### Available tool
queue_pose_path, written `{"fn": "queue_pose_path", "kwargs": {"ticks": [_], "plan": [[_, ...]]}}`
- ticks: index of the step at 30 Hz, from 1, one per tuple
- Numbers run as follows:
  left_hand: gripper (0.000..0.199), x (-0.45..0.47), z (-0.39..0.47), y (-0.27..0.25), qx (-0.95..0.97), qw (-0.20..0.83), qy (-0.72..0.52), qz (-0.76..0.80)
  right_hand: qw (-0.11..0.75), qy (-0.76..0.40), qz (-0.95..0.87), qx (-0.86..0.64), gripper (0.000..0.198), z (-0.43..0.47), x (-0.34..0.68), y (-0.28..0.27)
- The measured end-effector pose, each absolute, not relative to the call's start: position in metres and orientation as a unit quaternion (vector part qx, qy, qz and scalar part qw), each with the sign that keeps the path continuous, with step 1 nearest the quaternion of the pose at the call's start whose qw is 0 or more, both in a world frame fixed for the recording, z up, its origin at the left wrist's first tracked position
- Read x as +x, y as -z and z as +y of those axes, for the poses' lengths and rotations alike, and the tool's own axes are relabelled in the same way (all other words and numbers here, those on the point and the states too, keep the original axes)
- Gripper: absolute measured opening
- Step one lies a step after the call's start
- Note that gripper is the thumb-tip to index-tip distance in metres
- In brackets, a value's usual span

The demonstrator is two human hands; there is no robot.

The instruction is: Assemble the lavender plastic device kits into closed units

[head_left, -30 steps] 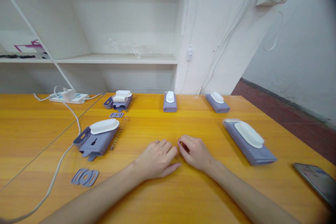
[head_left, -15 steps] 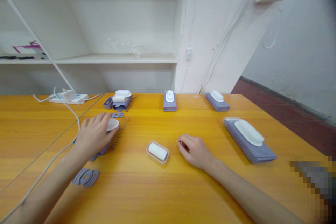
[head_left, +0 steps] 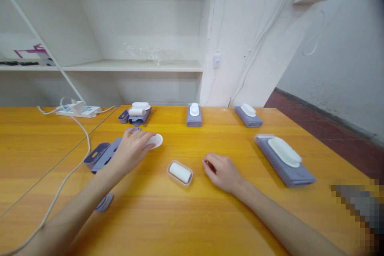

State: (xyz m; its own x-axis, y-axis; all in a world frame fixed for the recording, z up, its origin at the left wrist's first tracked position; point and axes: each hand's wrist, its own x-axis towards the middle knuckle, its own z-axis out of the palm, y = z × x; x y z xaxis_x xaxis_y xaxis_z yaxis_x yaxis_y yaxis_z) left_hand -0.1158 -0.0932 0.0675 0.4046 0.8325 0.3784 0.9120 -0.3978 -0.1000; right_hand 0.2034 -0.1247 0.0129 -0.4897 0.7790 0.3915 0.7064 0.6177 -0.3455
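1. The left hand [head_left: 132, 150] reaches out to about 11 o'clock from the person, palm down, fingers loosely curled over a white oval cap [head_left: 155, 141] whose far end shows past the fingertips. It grips the cap just above the tabletop [head_left: 192, 216].
2. The left forearm runs from the lower left corner up to that hand and covers part of a flat purple plate [head_left: 105, 202] lying at 8 o'clock.
3. The right hand [head_left: 223, 172] rests on the tabletop at about 1 o'clock, knuckles up, fingers curled under. Whether it holds anything cannot be told.
4. Between the hands, just left of the right hand, lies a small clear tray with a white roller [head_left: 180, 173] in it, touching neither hand.
5. A purple housing [head_left: 100, 155] lies at 10 o'clock, just left of the left hand, partly hidden by the wrist.
6. At 3 o'clock a closed purple unit [head_left: 289, 166] with its white cap on lies well apart from the right hand.
7. Along the far edge stand three more purple units: one at 11 o'clock [head_left: 136, 114], one at 12 [head_left: 194, 115], one at 1 [head_left: 248, 116].
8. A white power strip [head_left: 78, 110] sits far left, its cable [head_left: 75, 168] trailing toward the near edge.
9. Nothing lies between the two hands but the tray.
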Motion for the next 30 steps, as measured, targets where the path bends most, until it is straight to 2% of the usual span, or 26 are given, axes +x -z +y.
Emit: {"fn": "queue_pose_path", "kwargs": {"ticks": [9,14,16,25,30], "plan": [[0.021,-0.039,-0.075,-0.053,-0.883,0.052,0.132,-0.448,0.270,-0.050,-0.869,-0.410,0.015,-0.130,0.203,-0.018],[0.023,-0.014,-0.064,-0.048,-0.869,0.024,0.142,-0.474,0.266,-0.010,-0.912,-0.312,0.042,-0.148,0.193,-0.029],[0.023,-0.005,-0.060,-0.045,-0.859,0.034,0.145,-0.489,0.256,-0.005,-0.927,-0.275,0.046,-0.153,0.188,-0.033],[0.023,-0.024,-0.037,-0.043,-0.793,0.108,0.120,-0.588,0.257,0.000,-0.900,-0.352,0.019,-0.140,0.194,-0.031],[0.033,-0.064,-0.045,-0.051,-0.771,0.157,0.117,-0.606,0.289,0.032,-0.838,-0.461,0.016,-0.126,0.206,-0.025]]}}
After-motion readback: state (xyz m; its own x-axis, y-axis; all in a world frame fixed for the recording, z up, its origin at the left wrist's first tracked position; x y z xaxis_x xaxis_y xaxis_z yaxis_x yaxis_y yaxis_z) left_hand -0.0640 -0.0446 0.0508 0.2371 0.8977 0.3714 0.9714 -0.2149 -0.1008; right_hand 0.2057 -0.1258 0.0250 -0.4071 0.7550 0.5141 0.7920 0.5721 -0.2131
